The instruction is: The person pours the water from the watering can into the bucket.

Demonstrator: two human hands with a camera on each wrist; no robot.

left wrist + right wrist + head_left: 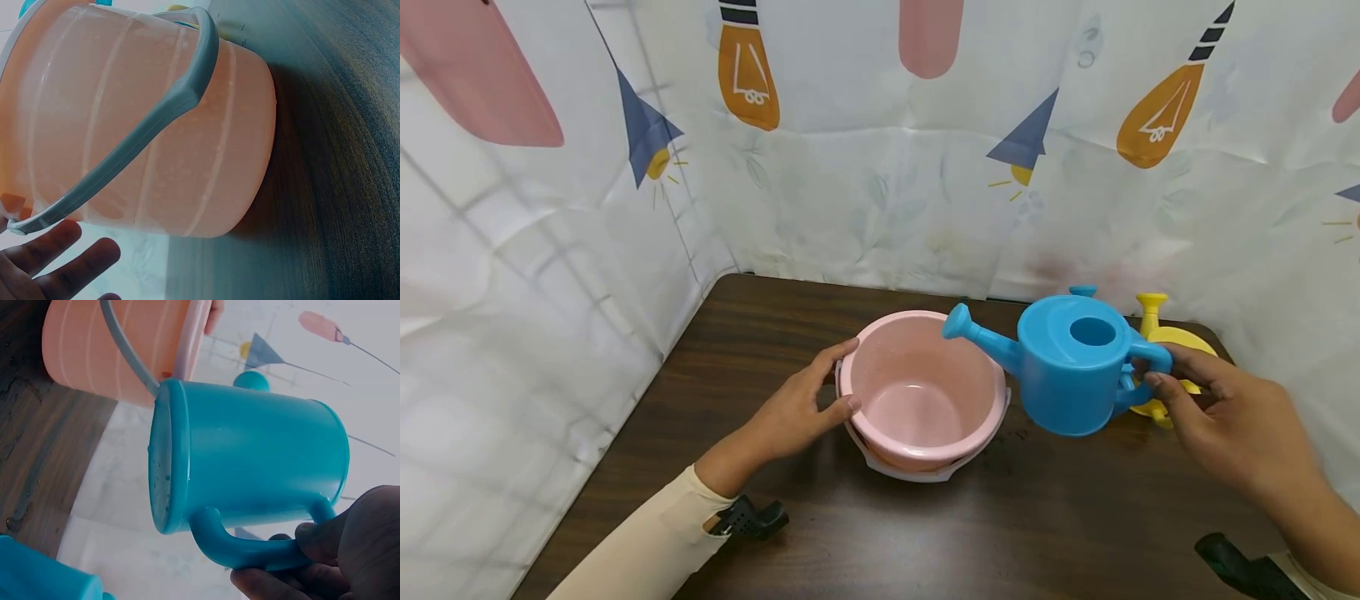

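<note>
A pink bucket [917,450] stands upright on the dark wooden table, its pale handle [137,134] hanging down against the outside. My left hand [797,408] rests at the bucket's left rim, thumb and forefinger spread along it. In the left wrist view, fingers [81,269] of that hand extend loosely beside the handle's hinge. My right hand [1240,408] grips a blue watering can [1067,383] by its handle [250,550], with thumb and fingers round it. The can is raised above the table, roughly level, and its spout [985,337] overlaps the bucket's right rim in the head view.
Behind the raised can, a yellow watering can [1183,337] stands at the table's back right. A second blue watering can [44,572] is beside it, mostly hidden in the head view. Patterned white cloth [880,183] hangs along the back and left table edges. Water drops [12,522] dot the tabletop.
</note>
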